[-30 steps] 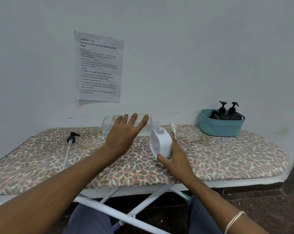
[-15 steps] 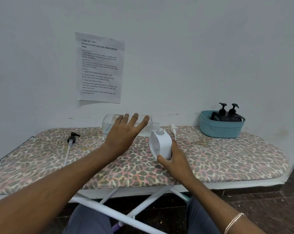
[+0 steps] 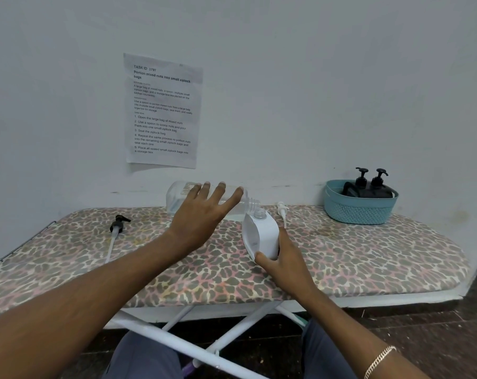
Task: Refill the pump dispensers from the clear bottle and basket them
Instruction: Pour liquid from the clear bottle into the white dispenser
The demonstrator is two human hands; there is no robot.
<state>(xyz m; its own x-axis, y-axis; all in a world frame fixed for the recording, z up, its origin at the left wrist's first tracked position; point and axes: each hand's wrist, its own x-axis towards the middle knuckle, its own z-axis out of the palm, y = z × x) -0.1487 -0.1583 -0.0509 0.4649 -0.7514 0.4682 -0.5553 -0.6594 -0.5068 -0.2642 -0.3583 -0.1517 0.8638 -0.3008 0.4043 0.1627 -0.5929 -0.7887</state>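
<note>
A clear bottle [image 3: 177, 198] lies tipped on its side above the board, its open neck over the mouth of a white dispenser [image 3: 262, 233]. My left hand [image 3: 201, 217] wraps over the bottle's body from the near side and holds it up. The dispenser has no pump and stands slightly tilted on the board, with my right hand [image 3: 283, 263] gripping its lower part. Its white pump [image 3: 282, 212] lies just behind it. A teal basket [image 3: 360, 212] at the back right holds two black pump dispensers [image 3: 374, 187].
A loose black pump with a long tube [image 3: 117, 228] lies at the left of the leopard-print ironing board [image 3: 368, 255]. A printed sheet [image 3: 163, 110] hangs on the wall close behind. The board's white legs cross in front of my knees.
</note>
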